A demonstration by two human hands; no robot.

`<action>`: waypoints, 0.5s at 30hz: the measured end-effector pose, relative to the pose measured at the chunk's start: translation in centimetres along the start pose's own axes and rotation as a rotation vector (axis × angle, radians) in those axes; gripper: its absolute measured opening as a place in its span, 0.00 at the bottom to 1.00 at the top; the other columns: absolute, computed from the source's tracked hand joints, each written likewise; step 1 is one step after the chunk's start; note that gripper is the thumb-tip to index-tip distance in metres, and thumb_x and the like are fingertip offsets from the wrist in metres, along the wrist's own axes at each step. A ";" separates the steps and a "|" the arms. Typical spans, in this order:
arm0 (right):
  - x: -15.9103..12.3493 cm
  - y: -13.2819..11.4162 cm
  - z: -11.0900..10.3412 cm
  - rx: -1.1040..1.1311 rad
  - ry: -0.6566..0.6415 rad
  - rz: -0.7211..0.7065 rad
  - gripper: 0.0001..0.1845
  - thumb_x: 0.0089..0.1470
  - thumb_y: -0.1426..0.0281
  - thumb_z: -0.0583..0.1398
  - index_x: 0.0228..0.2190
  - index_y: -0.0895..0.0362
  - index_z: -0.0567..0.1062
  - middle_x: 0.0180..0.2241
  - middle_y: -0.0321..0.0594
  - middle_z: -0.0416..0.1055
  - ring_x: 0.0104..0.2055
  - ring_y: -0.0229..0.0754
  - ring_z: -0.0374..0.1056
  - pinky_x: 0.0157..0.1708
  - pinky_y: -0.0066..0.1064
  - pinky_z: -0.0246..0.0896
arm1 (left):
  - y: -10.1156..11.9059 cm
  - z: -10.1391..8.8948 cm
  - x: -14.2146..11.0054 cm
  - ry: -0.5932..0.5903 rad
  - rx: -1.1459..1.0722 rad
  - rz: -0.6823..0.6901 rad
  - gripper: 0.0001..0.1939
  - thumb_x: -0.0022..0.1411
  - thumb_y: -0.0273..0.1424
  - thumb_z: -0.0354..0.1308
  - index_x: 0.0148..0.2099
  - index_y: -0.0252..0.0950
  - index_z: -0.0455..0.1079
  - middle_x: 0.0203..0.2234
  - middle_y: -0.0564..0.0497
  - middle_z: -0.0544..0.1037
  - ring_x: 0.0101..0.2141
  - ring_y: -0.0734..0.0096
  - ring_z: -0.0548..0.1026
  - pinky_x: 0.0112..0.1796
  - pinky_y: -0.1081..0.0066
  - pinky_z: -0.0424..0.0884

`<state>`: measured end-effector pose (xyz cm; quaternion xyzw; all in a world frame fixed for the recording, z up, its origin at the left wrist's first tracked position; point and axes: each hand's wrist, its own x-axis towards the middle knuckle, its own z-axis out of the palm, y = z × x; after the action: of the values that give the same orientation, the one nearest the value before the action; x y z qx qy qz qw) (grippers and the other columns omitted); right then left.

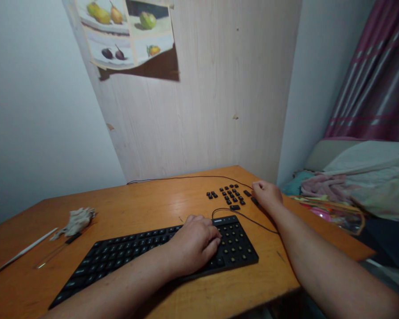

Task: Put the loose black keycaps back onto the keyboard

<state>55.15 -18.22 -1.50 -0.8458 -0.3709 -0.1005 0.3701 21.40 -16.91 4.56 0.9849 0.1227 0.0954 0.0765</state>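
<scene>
A black keyboard (129,252) lies slanted on the wooden table. Over its right half, my left hand (196,243) rests on the keys, palm down with fingers loosely bent and no object visible in it. The number pad (234,243) to its right has no keycaps, showing bare switch stems. Farther back, several loose black keycaps (232,195) are spread in a group. At their right side my right hand (267,195) is closed with the fingers curled in; what it holds, if anything, is hidden. One long keycap (254,201) lies right beside it.
A thin black cable (249,218) loops behind the keyboard. On the left lie a whitish cloth glove (80,221), a slim wire tool with a black handle (73,238) and a white stick (26,251). A bed with heaped bedding (362,168) stands beyond the table's right edge.
</scene>
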 end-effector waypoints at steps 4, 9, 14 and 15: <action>-0.1 -0.1 -0.1 -0.003 0.000 0.006 0.23 0.59 0.59 0.50 0.27 0.55 0.80 0.29 0.42 0.77 0.29 0.41 0.65 0.24 0.29 0.45 | 0.0 0.3 0.2 0.024 -0.056 -0.030 0.09 0.68 0.32 0.52 0.42 0.39 0.74 0.35 0.49 0.78 0.38 0.63 0.72 0.42 0.64 0.65; -0.1 -0.1 -0.2 -0.002 -0.008 0.006 0.22 0.58 0.59 0.50 0.26 0.55 0.80 0.28 0.42 0.76 0.29 0.42 0.65 0.24 0.29 0.45 | -0.3 0.3 0.5 0.037 -0.098 -0.044 0.07 0.67 0.31 0.54 0.37 0.37 0.71 0.32 0.50 0.77 0.36 0.66 0.71 0.40 0.66 0.65; -0.2 -0.3 -0.3 0.001 -0.008 0.011 0.22 0.58 0.59 0.51 0.26 0.56 0.79 0.28 0.42 0.76 0.29 0.42 0.65 0.24 0.29 0.46 | -1.4 0.9 0.9 0.069 -0.116 -0.046 0.10 0.68 0.33 0.54 0.37 0.37 0.75 0.33 0.49 0.76 0.37 0.66 0.71 0.40 0.67 0.67; -0.2 -0.3 -0.3 0.000 -0.007 0.011 0.22 0.58 0.59 0.50 0.26 0.56 0.79 0.27 0.42 0.76 0.29 0.42 0.65 0.24 0.29 0.45 | -1.5 1.0 0.9 0.070 -0.124 -0.053 0.10 0.68 0.33 0.54 0.38 0.37 0.75 0.33 0.49 0.76 0.37 0.66 0.72 0.40 0.67 0.67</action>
<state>54.85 -18.42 -1.23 -0.8482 -0.3675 -0.0953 0.3693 22.16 -15.32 3.45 0.9708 0.1450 0.1351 0.1354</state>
